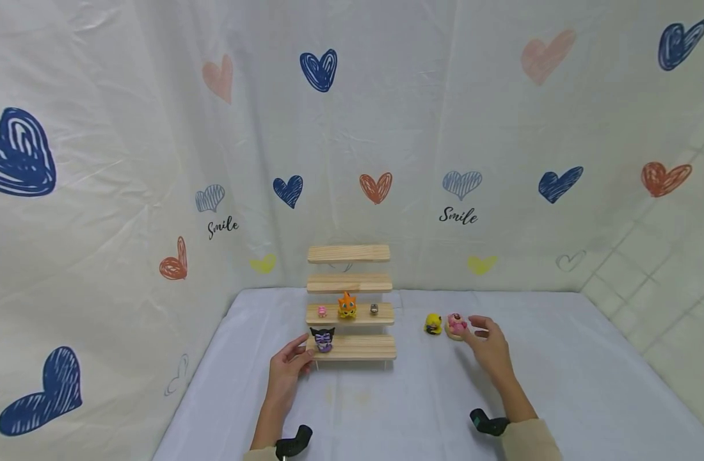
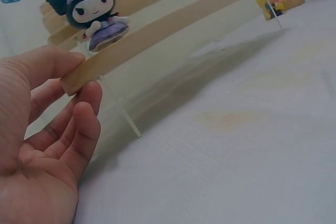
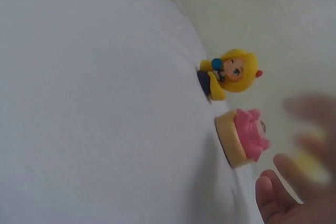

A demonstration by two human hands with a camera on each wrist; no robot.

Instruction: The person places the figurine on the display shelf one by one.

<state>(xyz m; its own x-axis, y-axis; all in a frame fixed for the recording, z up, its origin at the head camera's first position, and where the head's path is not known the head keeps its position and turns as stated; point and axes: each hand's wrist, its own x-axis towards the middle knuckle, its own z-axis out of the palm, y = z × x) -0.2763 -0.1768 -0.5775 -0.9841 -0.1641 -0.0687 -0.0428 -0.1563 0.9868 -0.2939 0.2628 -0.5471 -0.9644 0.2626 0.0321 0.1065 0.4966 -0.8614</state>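
I have the left hand [image 1: 288, 368] at the lowest board [image 1: 358, 347] of a four-step wooden rack, pinching its left end between fingers above and below the edge; a dark-hooded purple figure [image 1: 324, 340] sits on that board close to the gripped end, just beside the fingertips; from the figure to the board's right end runs bare wood, the longest open room on that step.

The right hand [image 1: 491, 349] holds nothing; its fingers are parted and loosely bent, some blurred in the right wrist view, just beside the pink figure [image 1: 457, 325], with a narrow gap showing; the pink figure stands on a tan base on the white-covered surface [image 1: 432, 397], right of the rack; the yellow-haired figure [image 1: 432, 324] is its near neighbour on the rack side, so I read more room to the right, where white cloth runs out to the slanting side edge; my two hands are well apart.

Second board up carries three: a small pink figure [image 1: 322, 312] by the left end, an orange-topped figure [image 1: 347, 305] mid-board, a small grey figure [image 1: 374, 309] toward the right; the surface's back edge meets a heart-printed curtain [image 1: 386, 128] behind the rack.
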